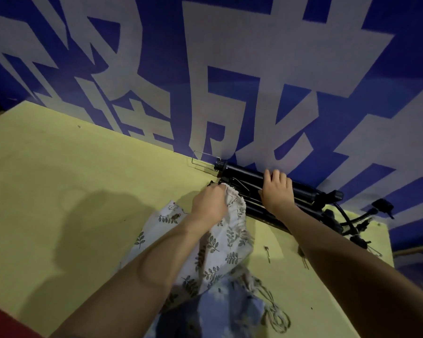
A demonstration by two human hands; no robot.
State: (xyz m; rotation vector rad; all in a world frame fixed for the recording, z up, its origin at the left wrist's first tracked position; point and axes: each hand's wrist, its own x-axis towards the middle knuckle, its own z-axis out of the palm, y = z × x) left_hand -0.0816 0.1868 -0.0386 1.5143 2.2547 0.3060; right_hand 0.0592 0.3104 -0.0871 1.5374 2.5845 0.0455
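A folded black stand of metal tubes lies on the yellow-green table, along the wall. My right hand lies over the tubes near their middle, fingers curled round them. My left hand grips the gathered mouth of a white drawstring bag with a leaf print, at the stand's left end. The bag's body trails toward me under my left forearm.
A blue wall banner with large white characters rises right behind the table. Black cables and clamps trail off the stand's right end. A blue patterned cloth with cords lies near me. A small pin lies on the table.
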